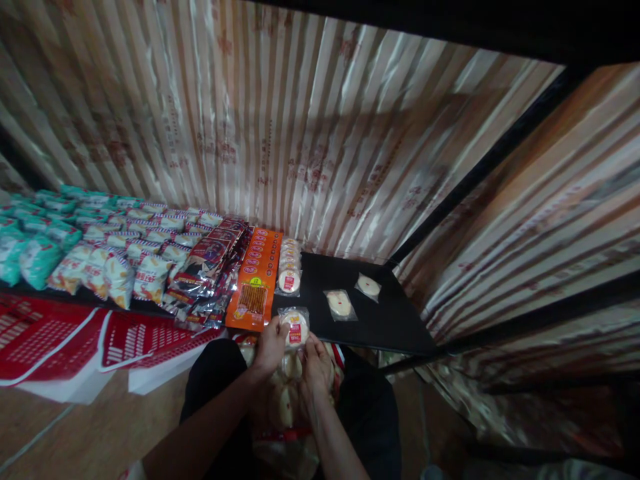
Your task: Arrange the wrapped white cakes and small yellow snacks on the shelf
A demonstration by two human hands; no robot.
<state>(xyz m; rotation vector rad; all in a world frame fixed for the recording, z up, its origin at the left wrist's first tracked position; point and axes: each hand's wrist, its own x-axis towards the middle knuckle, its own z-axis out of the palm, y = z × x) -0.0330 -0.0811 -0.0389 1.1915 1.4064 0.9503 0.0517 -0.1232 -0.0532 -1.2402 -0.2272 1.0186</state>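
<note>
Between my two hands is a round white rice cracker packet [296,329] in clear wrap with a red and yellow print. My left hand [273,344] pinches its left edge, and my right hand [315,363] grips its lower right edge. Just beyond, a row of similar cracker packets [289,280] leans on the black shelf [310,321]. Two more wrapped crackers lie apart on that shelf: a nearer one [341,304] and a farther one [369,287]. Below my hands, between my knees, sits an opened bag [285,403] with more round packets inside.
Left of the row stand an orange snack packet [257,277], dark red packets [215,257], white snack bags [117,275] and teal bags [40,257]. Red baskets [140,340] hang below the shelf's front edge. Shiny striped sheeting [280,127] covers the back; a black post [480,160] rises at right.
</note>
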